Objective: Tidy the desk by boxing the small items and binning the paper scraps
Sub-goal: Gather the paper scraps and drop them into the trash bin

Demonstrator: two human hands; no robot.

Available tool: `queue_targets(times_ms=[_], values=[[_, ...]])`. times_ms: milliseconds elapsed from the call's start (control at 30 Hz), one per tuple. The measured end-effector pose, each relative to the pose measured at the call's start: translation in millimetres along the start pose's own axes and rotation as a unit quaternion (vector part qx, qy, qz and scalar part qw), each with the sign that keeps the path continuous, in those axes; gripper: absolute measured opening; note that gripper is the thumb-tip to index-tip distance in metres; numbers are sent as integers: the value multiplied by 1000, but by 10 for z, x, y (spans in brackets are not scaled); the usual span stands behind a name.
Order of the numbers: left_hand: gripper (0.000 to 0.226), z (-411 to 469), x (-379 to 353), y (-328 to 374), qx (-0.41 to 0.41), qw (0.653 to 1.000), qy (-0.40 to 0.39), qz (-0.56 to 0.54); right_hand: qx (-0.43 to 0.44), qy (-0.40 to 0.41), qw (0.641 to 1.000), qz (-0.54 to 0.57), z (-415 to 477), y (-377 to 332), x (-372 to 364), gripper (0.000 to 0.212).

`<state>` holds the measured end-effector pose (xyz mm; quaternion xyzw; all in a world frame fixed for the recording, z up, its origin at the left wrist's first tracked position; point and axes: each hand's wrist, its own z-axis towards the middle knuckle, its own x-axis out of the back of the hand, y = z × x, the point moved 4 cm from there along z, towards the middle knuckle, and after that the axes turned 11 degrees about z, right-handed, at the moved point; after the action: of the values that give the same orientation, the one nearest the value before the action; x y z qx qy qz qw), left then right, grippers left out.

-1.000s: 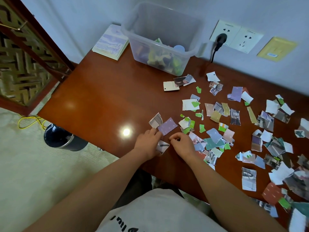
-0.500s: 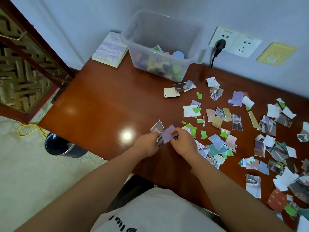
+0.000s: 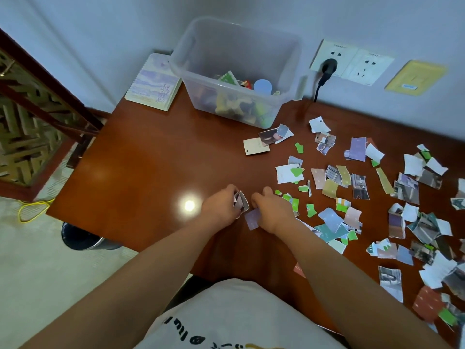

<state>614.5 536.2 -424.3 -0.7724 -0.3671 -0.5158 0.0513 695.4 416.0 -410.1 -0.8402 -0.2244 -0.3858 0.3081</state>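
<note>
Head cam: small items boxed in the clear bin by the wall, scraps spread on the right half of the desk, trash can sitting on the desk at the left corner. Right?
One error: the trash can is on the floor below the desk's left edge, not on it. The head view shows this. The clear bin by the wall holding small items and the scraps on the right half are as you said.

Logged wearer's appearance from head view. Both forearms bare, no sleeve visible anywhere along their length. Left hand point(image 3: 221, 206) and right hand point(image 3: 273, 210) bare: I saw no gloves, rings, watch or wristband. Torso at bottom of view covered by off-white T-shirt point(image 3: 234, 316), soft fabric, rounded over chest. Shirt carried dark printed lettering across front, cut off by lower edge, unreadable; I noted small yellow-gold print mark beside it at lower right. Dark garment edge showed just above shirt, detail unclear.
</note>
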Motion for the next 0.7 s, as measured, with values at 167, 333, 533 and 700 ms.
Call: queue_targets(times_ms=[167,333,533,700], values=[[52,90,-54,54,-5,996,-18,92,9,31,999,-4,-10,28,34,23],[53,132,-32,52,11,994,-29,104,-12,45,999,27,-84,93,71,29],[14,140,-7,142,-13,998,-53,43,-134,30,957,256,-133,347,69,30],[13,247,40,229,62,967,-104,-224,-256,54,741,619,-286,533,135,6]])
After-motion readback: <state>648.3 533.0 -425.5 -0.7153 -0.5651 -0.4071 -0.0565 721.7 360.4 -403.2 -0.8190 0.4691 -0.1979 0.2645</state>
